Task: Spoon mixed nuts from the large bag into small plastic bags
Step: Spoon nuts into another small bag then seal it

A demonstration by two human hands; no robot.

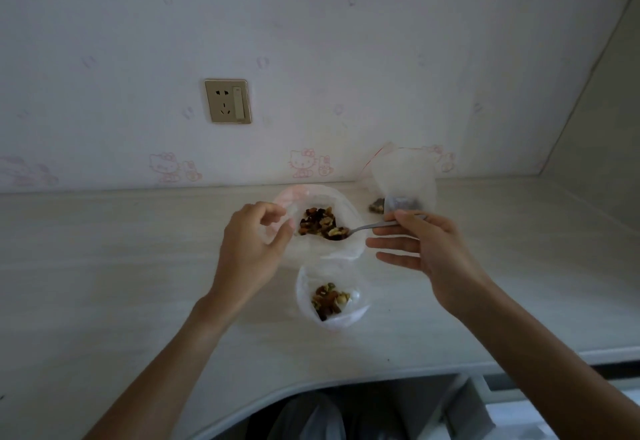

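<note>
The large clear bag (343,249) lies open on the pale desk, with a heap of mixed nuts (317,222) inside. My left hand (254,245) pinches the bag's left rim and holds it open. My right hand (420,249) grips the handle of a metal spoon (363,228); its bowl sits loaded in the nuts. Just in front lies a small plastic bag (332,301) holding some nuts. Another small bag (403,179) stands upright at the back right, with nuts at its bottom.
The desk (138,266) runs to the wall behind and to a side wall on the right. Its front edge curves inward near me. A wall socket (227,101) sits above the desk. Drawers (467,408) show below the desk at right.
</note>
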